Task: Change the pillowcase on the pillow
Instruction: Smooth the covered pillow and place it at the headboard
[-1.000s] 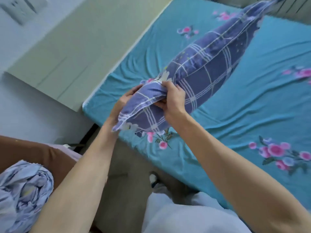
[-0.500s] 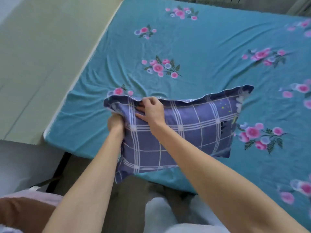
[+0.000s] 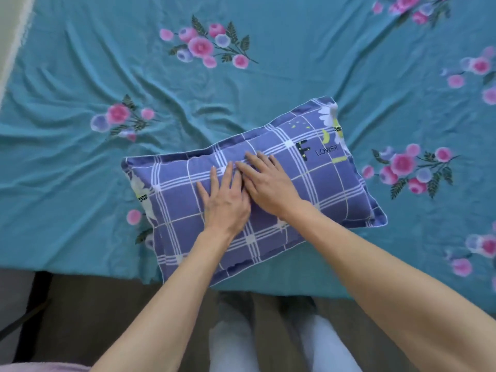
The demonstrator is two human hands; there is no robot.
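Lowered pillow [image 3: 335,189] (marked "F LOWER") under both palms.

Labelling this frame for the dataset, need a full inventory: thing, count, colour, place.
pillow: 1, purple plaid case with white lines and "F LOWER" print, flat on the sheet near the bed's front edge
sheet: 1, teal with pink flower prints, wrinkled, covers the bed
floor: dark, below the bed's edge
pink cloth: 1, bottom left corner, mostly cut off
legs: 2, light trousers, bottom centre
left hand: 1, fingers straight, presses flat on the pillow
right hand: 1, fingers straight, presses flat on the pillow, beside the left
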